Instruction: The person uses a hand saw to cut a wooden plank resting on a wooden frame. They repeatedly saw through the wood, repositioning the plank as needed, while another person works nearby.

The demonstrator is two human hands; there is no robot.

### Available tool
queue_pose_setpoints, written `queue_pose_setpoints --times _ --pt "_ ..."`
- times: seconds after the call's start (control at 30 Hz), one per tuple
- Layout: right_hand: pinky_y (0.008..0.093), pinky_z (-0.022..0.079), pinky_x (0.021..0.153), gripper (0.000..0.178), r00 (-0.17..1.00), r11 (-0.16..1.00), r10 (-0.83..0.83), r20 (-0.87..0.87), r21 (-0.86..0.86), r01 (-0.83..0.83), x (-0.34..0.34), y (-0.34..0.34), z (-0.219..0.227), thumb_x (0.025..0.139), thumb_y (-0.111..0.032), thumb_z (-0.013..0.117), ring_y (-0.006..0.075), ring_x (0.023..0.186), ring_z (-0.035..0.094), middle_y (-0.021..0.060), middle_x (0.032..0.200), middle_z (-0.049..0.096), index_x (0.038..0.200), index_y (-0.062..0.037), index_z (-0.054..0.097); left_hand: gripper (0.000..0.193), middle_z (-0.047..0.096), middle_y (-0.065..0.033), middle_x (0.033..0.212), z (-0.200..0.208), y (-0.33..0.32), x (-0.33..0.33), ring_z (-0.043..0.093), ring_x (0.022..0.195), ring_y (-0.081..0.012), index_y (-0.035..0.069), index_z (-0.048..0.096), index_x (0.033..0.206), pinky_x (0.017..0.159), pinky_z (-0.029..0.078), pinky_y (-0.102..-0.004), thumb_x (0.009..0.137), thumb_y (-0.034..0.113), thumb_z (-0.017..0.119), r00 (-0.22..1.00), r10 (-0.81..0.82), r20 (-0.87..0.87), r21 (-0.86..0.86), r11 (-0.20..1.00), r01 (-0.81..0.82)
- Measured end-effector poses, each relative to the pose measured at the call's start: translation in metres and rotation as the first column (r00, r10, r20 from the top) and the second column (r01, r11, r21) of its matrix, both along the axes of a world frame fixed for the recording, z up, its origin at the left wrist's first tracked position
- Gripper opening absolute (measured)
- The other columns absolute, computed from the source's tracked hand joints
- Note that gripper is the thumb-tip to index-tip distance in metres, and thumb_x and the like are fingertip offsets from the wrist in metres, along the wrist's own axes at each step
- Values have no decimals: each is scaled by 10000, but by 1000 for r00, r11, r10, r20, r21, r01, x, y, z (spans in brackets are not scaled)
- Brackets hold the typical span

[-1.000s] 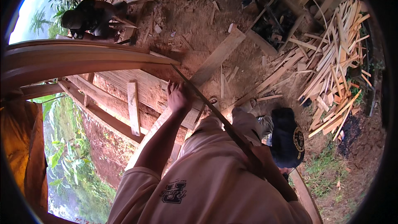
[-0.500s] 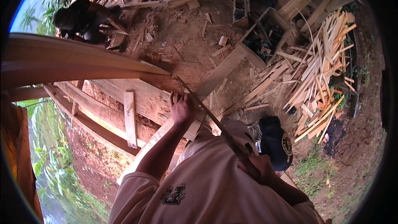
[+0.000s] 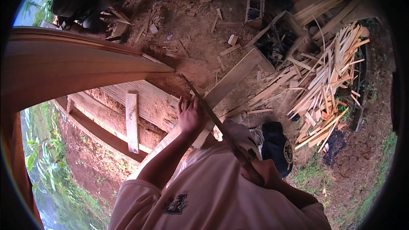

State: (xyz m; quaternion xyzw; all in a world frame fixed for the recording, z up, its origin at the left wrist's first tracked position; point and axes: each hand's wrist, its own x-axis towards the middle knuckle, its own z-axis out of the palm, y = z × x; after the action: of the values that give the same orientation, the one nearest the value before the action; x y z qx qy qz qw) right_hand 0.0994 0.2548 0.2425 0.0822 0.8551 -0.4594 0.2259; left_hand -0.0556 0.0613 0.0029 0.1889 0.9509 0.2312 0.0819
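A long thin dark blade (image 3: 213, 119) runs diagonally from the tip of a big curved wooden board (image 3: 85, 66) down to my right side. My right hand (image 3: 264, 172) is closed around its lower end, close to my beige shirt. My left hand (image 3: 189, 115) is stretched out ahead and grips the blade about midway, thumb on one side and fingers pointing away on the other. Under that hand a pale plank (image 3: 230, 81) lies slanted on the earth.
A heap of pale wood offcuts (image 3: 328, 85) lies at the right, with a wooden crate (image 3: 277, 38) behind it. A black cap (image 3: 277, 149) sits by my right hand. Another person (image 3: 85, 4) crouches at the far left. Short boards (image 3: 132, 121) lie on red soil.
My left hand and the blade have slid slightly lower in the picture, toward me. The view has shifted, so the offcut heap and the crate show more fully.
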Motion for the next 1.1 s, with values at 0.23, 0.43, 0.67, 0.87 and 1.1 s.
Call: queue_pose_setpoints --times 0.23,0.43,0.67,0.87,1.1 --pt "474 468 529 170 985 993 -93 -145 -83 82 -60 -25 -75 926 -180 679 399 587 632 179 628 593 843 -51 605 299 710 -177 1068 15 -2 0 614 1167 -328 28 666 1112 1210 274 -514 880 210 620 999 -37 1 15 999 37" --pt "421 432 501 193 977 986 -97 -192 -150 69 -87 -27 -113 911 -136 690 349 537 609 174 619 577 788 -30 587 431 707 -157 1131 8 1 -2 598 1216 -308 20 650 1208 1228 244 -506 853 265 657 999 -43 21 14 999 42" --pt "418 456 490 204 938 972 -136 -318 -226 64 -62 -20 -131 907 -144 704 338 515 620 185 611 578 793 -23 585 432 712 -185 1097 4 -1 2 593 1226 -306 15 651 1220 1231 241 -491 847 234 636 999 -3 47 -55 998 5" --pt "422 478 523 165 928 959 -194 -317 -259 112 -41 -16 -149 914 -144 686 333 564 641 178 651 606 841 -13 617 333 708 -190 1063 -2 -2 3 590 1213 -314 22 664 1141 1241 225 -495 893 231 589 991 -28 -134 -89 996 16" --pt "444 518 651 189 981 972 -173 88 -147 185 65 13 -127 915 -238 663 362 705 656 159 722 625 867 -57 649 281 706 -176 1018 -1 0 3 594 1154 -329 30 659 1037 1224 243 -501 987 232 470 994 -13 -104 -92 996 3"
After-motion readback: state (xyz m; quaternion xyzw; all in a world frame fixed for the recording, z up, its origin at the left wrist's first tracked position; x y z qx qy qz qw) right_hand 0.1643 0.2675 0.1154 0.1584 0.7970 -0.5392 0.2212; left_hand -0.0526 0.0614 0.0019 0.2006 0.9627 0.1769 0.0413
